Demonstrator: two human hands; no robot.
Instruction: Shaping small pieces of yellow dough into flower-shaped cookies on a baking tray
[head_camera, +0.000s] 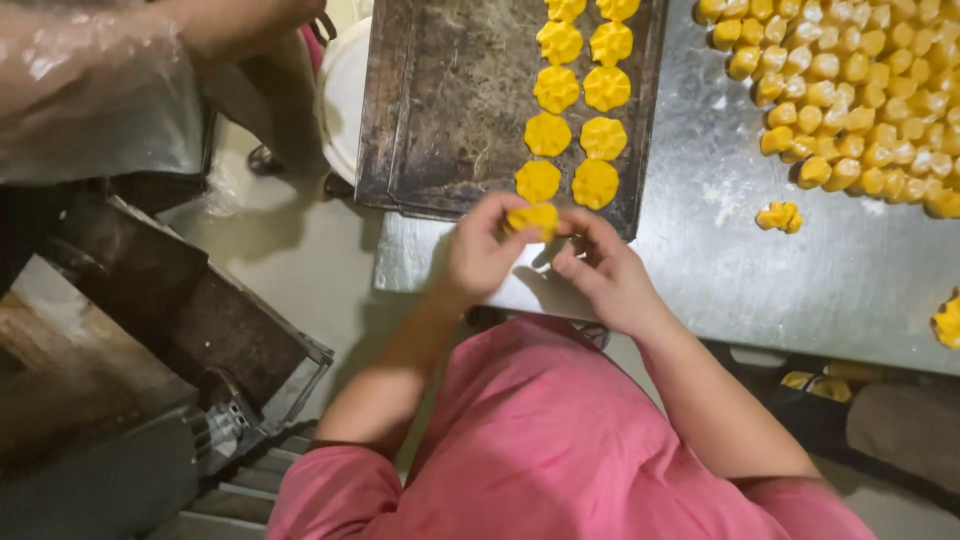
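Observation:
A small piece of yellow dough (533, 217) is pinched between both hands at the near edge of a dark baking tray (450, 110). My left hand (482, 252) grips it from the left, and my right hand (600, 270) from the right. Two rows of shaped, flower-like yellow dough pieces (575, 90) lie on the tray just beyond the hands. A large heap of small yellow dough balls (860, 90) sits on the metal table (720, 260) at the upper right, and one shaped lump (779, 217) lies apart from it.
A white bucket (343, 95) stands left of the tray. Dark metal equipment (140, 330) fills the left side. Another person's arm in a clear plastic sleeve (90, 50) reaches in at the top left. More yellow dough (947, 322) shows at the right edge.

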